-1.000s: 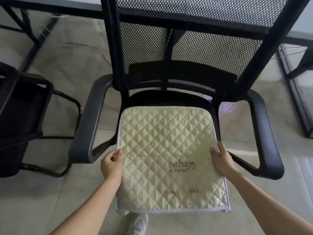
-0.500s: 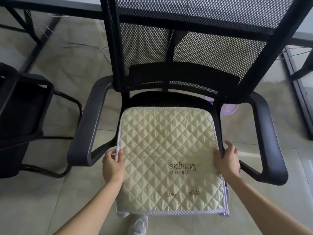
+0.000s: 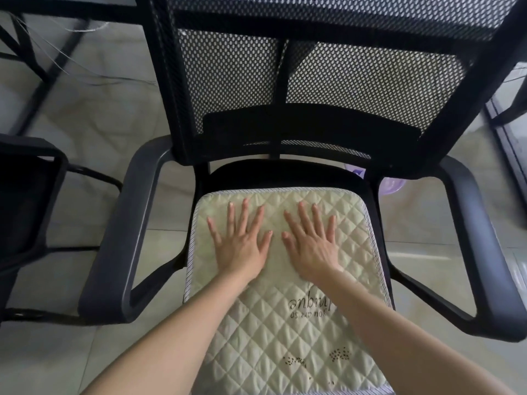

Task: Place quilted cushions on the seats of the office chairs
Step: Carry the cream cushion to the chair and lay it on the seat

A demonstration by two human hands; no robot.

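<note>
A pale tiled floor [image 3: 85, 115] with a dull sheen fills the background. On it stands a black office chair [image 3: 313, 81] whose tall backrest is open mesh, dotted with small oval holes, framed by smooth black bars, with a solid curved band across its lower part. Its two armrests [image 3: 119, 232] are thick, rounded loops of matte grey-black plastic, one at the left and one at the right. At the left edge a second black chair [image 3: 25, 195] shows only a squared frame and thin tube legs. Beyond the right armrest, a bit of translucent purple plastic [image 3: 392, 185] shows on the floor.

The quilted cushion [image 3: 285, 332] lies flat on the seat, covering most of it and leaving a strip of black seat bare at the far side. It is cream-yellow, stitched in a diamond grid, roughly square with rounded far corners and a narrow striped trim; dark script is printed upside down near the near edge.

The left hand [image 3: 242, 246] and right hand [image 3: 310, 246] lie side by side on the cushion's far half, palms down, fingers spread and flat, gripping nothing.
</note>
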